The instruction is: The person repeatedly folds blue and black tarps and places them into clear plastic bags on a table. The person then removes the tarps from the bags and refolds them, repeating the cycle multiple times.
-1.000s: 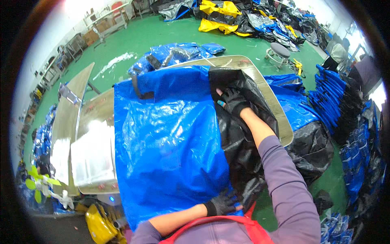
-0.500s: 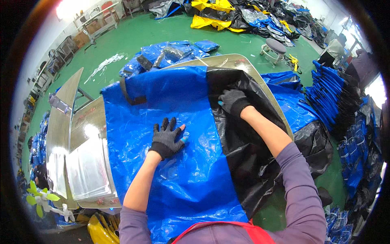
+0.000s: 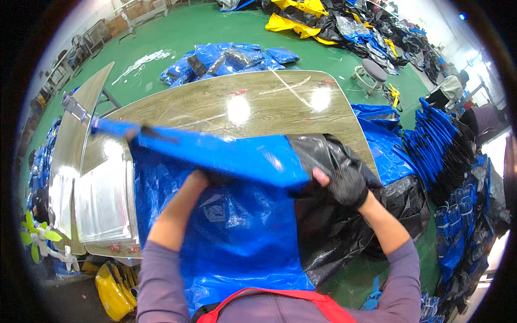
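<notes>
A large blue and black tarpaulin sheet [image 3: 242, 231] lies across the table in front of me, its far part lifted and folded back toward me in a raised blue flap, blurred by motion. My left hand [image 3: 201, 178] is tucked beneath that flap; its gloved fingers are hidden. On the black section, my right hand [image 3: 347, 185], in a dark ribbed glove with the thumb tip bare, is closed on the sheet near the fold. A dark strap [image 3: 156, 133] shows on the flap's left part. A faint pale print lies on the blue surface below the flap.
The wood-patterned table [image 3: 215, 102] shows beyond the fold. Clear plastic bags [image 3: 102, 207] are stacked at its left, near a bottle [image 3: 75, 107] and a small green fan [image 3: 40, 235]. Blue packs [image 3: 226, 59], a stool [image 3: 371, 72] and folded blue-black stacks [image 3: 431, 140] stand around.
The sheet's far edge has come up and toward me, uncovering the tabletop. My left hand has gone under the flap; my right hand has moved nearer and closed on the black part.
</notes>
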Motion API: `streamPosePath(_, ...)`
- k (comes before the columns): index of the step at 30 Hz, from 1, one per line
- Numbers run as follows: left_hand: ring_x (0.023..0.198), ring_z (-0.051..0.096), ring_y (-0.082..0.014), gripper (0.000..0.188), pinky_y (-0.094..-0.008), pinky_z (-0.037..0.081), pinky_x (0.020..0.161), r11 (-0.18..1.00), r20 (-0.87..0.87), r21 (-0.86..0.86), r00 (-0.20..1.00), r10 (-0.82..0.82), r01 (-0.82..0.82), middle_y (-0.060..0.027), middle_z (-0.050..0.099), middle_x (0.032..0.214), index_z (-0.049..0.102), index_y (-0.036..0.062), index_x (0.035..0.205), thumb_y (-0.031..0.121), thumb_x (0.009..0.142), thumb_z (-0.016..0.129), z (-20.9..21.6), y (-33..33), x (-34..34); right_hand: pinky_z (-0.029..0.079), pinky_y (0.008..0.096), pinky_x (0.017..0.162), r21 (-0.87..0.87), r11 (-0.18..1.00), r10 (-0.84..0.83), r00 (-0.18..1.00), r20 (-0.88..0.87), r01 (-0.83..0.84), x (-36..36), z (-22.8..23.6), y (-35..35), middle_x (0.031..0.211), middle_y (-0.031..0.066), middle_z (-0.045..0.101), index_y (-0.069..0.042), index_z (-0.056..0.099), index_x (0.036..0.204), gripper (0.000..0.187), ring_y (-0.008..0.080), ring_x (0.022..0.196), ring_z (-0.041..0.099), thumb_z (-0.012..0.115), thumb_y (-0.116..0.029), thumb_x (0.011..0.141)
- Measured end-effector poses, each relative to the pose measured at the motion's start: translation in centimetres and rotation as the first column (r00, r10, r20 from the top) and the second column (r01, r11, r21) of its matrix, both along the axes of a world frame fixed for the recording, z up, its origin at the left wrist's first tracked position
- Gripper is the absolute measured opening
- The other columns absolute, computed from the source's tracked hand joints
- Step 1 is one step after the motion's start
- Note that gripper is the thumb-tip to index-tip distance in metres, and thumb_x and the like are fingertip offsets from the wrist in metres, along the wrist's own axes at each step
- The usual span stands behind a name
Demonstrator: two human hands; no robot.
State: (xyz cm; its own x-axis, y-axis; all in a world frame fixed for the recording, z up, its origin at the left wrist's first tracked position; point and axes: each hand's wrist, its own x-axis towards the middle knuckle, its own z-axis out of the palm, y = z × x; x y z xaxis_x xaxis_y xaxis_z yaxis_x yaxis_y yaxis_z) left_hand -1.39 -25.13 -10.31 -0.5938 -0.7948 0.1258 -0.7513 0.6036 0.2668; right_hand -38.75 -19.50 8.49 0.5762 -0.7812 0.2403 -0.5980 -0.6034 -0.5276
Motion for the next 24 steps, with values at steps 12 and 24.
streamPosePath(12, 0.114, 0.058, -0.0275, 0.035, -0.0359, 0.041, 0.101, 0.896, -0.502, 0.105, 0.755, 0.422, -0.431, -0.0165, 0.062, 0.122, 0.057, 0.0017, 0.125, 0.018, 0.099, 0.041, 22.1, 8.8, 23.9, 0.051, 0.0449, 0.065, 0.222, 0.887, 0.421, 0.509, -0.751, -0.406, 2.8, 0.6, -1.4, 0.083, 0.0134, 0.068, -0.028, 0.064, 0.116, 0.034, 0.0333, 0.073, 0.066, 0.058, -0.037, 0.084)
streamPosePath(24, 0.106, 0.058, -0.0371, 0.055, -0.0623, 0.033, 0.097, 0.949, 0.092, -0.012, 0.944, 0.316, -0.317, -0.0171, 0.062, 0.120, 0.062, 0.0102, 0.119, 0.050, 0.082, 0.056, 16.1, 9.4, 4.7, 0.005, 0.0662, 0.109, -0.220, 0.975, -0.128, 0.790, -0.599, -0.010, -1.0, -7.7, -0.3, 0.155, 0.0128, 0.025, -0.023, 0.032, 0.148, 0.078, 0.0393, 0.145, 0.011, 0.055, -0.059, 0.082)
